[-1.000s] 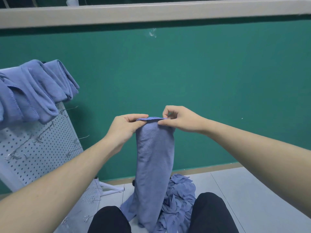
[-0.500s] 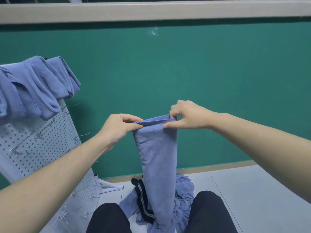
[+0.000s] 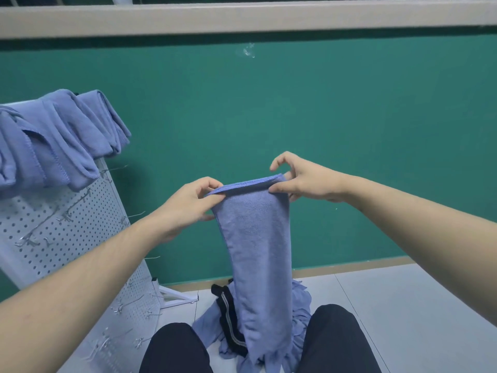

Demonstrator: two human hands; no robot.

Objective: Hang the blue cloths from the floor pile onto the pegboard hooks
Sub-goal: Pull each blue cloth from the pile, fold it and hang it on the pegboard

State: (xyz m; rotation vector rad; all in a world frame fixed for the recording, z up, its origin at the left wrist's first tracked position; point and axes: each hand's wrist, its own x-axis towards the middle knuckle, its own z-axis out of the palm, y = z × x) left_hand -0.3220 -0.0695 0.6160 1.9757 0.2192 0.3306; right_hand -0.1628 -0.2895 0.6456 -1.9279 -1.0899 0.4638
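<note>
Both hands, left hand (image 3: 188, 203) and right hand (image 3: 304, 179), now pinch the cloth (image 3: 255, 238) wider apart, spreading its top edge; ready for a pegboard (image 3: 53, 232) hook.

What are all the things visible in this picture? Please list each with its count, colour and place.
held cloth: one, blue, hanging from both hands at centre
floor pile: one heap, blue cloths, on the floor between the knees
dark item: one, black with a pale stripe, in the pile
hung cloths: several, blue, over the pegboard top, left
pegboard: one, white, leaning at left
hooks: many, metal, on the pegboard
wall: green, behind
floor: grey tiles
knees: two, black trousers, bottom
left hand: pinches the cloth's top edge
right hand: pinches the other end
</note>
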